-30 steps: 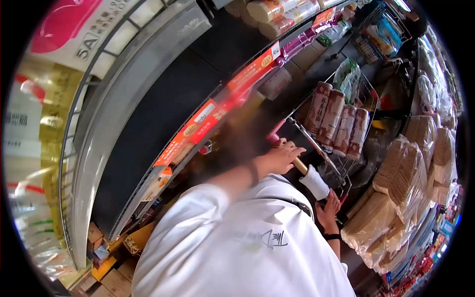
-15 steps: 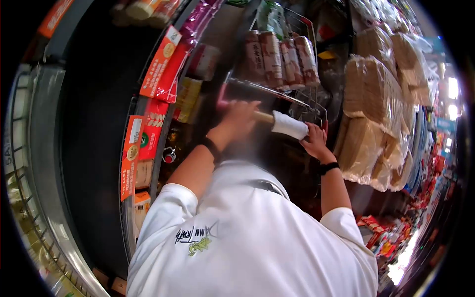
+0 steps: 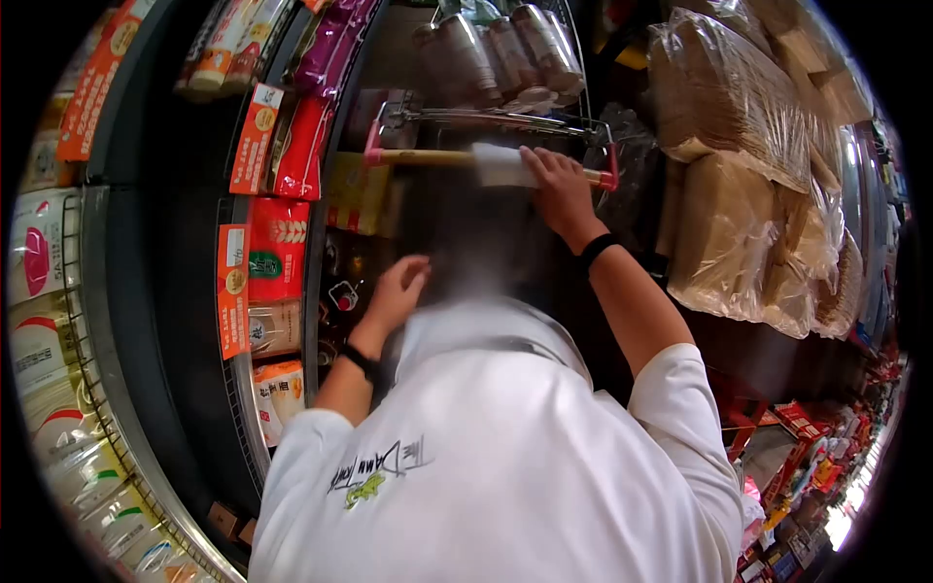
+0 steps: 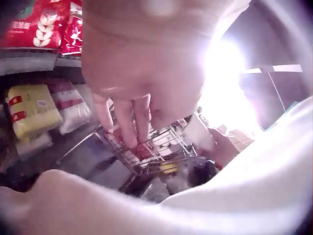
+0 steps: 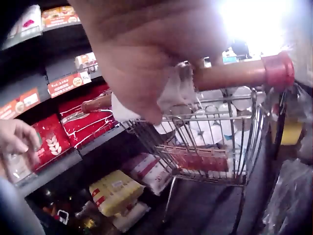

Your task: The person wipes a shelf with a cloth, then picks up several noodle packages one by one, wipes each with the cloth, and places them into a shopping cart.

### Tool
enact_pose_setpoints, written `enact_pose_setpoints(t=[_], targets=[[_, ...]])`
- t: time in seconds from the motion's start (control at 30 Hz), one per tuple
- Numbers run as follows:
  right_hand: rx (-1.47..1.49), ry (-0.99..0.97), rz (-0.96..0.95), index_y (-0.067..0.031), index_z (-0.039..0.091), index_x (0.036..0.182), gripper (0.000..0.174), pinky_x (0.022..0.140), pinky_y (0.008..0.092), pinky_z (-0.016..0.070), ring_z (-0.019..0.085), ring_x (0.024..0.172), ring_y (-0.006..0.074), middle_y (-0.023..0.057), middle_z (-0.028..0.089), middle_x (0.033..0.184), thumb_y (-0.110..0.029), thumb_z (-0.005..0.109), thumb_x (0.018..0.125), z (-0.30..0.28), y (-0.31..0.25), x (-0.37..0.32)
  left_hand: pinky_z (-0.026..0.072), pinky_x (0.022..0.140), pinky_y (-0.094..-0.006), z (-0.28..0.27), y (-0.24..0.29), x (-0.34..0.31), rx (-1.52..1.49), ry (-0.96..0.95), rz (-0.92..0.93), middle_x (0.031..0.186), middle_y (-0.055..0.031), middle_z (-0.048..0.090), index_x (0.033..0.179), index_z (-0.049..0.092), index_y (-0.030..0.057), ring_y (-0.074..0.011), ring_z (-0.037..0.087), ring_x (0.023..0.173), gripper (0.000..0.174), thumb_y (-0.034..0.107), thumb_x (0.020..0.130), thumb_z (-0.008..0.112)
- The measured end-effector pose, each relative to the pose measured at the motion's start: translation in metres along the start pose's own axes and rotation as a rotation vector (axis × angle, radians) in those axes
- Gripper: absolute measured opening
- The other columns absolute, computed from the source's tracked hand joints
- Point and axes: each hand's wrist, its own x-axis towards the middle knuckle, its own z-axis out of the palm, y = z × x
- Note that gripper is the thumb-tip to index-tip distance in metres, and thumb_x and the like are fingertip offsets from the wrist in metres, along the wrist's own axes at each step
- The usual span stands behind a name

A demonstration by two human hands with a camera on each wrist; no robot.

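Observation:
In the head view, my right hand (image 3: 562, 189) grips the shopping cart's bar handle (image 3: 428, 157) toward its right end, at a white wrapping (image 3: 496, 165) around the bar. The handle is wooden-coloured with pinkish-red end pieces. The right wrist view shows the thumb coming down over the white wrapping, above the wire cart (image 5: 244, 171). Off the handle, my left hand (image 3: 394, 296) hangs near the waist with loosely bent fingers and nothing in it. Several tall cylindrical packs (image 3: 466, 58) stand in the cart basket.
Shelves with red bags (image 3: 277, 248) and orange price tags (image 3: 255, 136) line the left side. Low beside them lies a yellow package (image 5: 115, 191). Plastic-wrapped brown stacks (image 3: 729, 223) rise close on the right of the cart.
My left hand has left the handle and dropped back toward the body. The right hand has moved onto the handle's white wrapping. The head view has turned, bringing the cart upright and ahead.

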Motion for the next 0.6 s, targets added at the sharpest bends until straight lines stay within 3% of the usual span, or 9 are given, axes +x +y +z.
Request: enact_pose_setpoints(t=[0.03, 0.07, 0.2, 0.23, 0.3, 0.4, 0.53, 0.6], targets=[[0.051, -0.050, 0.012, -0.0135, 0.051, 0.141, 0.065, 0.103, 0.0457, 0.0424, 0.055, 0.126, 0.0307, 0.0078, 0.056, 0.141, -0.006, 0.068, 0.079, -0.001, 0.005, 0.003, 0.0531, 0.094, -0.0308, 0.007, -0.004, -0.014, -0.059, 0.012, -0.033, 0.113, -0.0099, 0.070, 0.126, 0.059, 0.0009, -0.0174, 0.067, 0.107, 0.027, 0.002, 0.099, 0.056], [0.095, 0.054, -0.023, -0.0112, 0.060, 0.131, 0.051, 0.097, 0.0442, 0.0460, 0.060, 0.117, 0.0307, 0.0091, 0.064, 0.130, -0.007, 0.069, 0.081, -0.009, 0.006, 0.005, 0.0534, 0.095, -0.0307, 0.011, 0.000, -0.026, -0.030, 0.026, -0.055, 0.114, -0.0100, 0.070, 0.125, 0.059, 0.0012, -0.0174, 0.066, 0.108, 0.025, 0.003, 0.100, 0.056], [0.391, 0.232, -0.112, -0.0069, 0.067, 0.112, 0.031, 0.086, 0.0442, 0.0498, 0.066, 0.096, 0.0350, 0.0127, 0.071, 0.102, -0.013, 0.071, 0.082, -0.018, 0.037, 0.017, 0.0527, 0.098, -0.0323, 0.023, 0.020, -0.042, -0.033, 0.111, -0.134, 0.118, -0.0099, 0.069, 0.125, 0.061, 0.0007, -0.0179, 0.066, 0.110, 0.025, 0.005, 0.100, 0.058], [0.525, 0.182, -0.034, -0.0047, 0.067, 0.113, 0.029, 0.086, 0.0380, 0.0506, 0.068, 0.095, 0.0284, 0.0103, 0.073, 0.105, -0.016, 0.072, 0.088, -0.027, 0.036, 0.019, 0.0524, 0.098, -0.0322, 0.026, 0.026, -0.045, -0.058, 0.088, -0.130, 0.119, -0.0104, 0.069, 0.125, 0.061, 0.0002, -0.0180, 0.066, 0.110, 0.025, 0.004, 0.100, 0.058], [1.299, -0.011, 0.272, -0.0012, 0.066, 0.118, 0.031, 0.087, 0.0302, 0.0496, 0.067, 0.093, 0.0178, 0.0048, 0.072, 0.104, -0.025, 0.066, 0.097, -0.049, 0.019, 0.015, 0.0520, 0.099, -0.0319, 0.033, 0.041, -0.037, -0.137, 0.069, -0.093, 0.121, -0.0114, 0.069, 0.125, 0.061, -0.0006, -0.0183, 0.065, 0.112, 0.026, 0.004, 0.100, 0.059], [1.715, -0.123, 0.483, 0.0014, 0.065, 0.122, 0.039, 0.089, 0.0274, 0.0482, 0.063, 0.096, 0.0110, 0.0020, 0.069, 0.105, -0.032, 0.059, 0.102, -0.079, -0.002, 0.011, 0.0440, 0.109, -0.0361, 0.035, 0.098, -0.024, -0.378, -0.027, -0.079, 0.135, -0.0131, 0.062, 0.137, 0.054, 0.0002, -0.0225, 0.059, 0.124, 0.040, 0.024, 0.105, 0.055], [1.869, -0.165, 0.505, 0.0018, 0.064, 0.122, 0.041, 0.090, 0.0286, 0.0484, 0.064, 0.100, 0.0142, 0.0054, 0.069, 0.109, -0.033, 0.057, 0.101, -0.089, -0.039, -0.003, 0.0337, 0.116, -0.0400, 0.042, 0.141, -0.004, -0.985, -0.207, -0.008, 0.149, -0.0142, 0.051, 0.150, 0.040, 0.0002, -0.0260, 0.049, 0.137, 0.070, 0.053, 0.104, 0.046], [2.014, -0.321, 0.490, 0.0015, 0.064, 0.122, 0.041, 0.090, 0.0290, 0.0486, 0.064, 0.100, 0.0147, 0.0056, 0.069, 0.110, -0.033, 0.055, 0.102, -0.099, -0.054, -0.009, 0.0310, 0.118, -0.0403, 0.041, 0.151, 0.010, -1.209, -0.383, -0.041, 0.152, -0.0145, 0.047, 0.152, 0.035, -0.0005, -0.0261, 0.046, 0.139, 0.081, 0.061, 0.101, 0.044]])
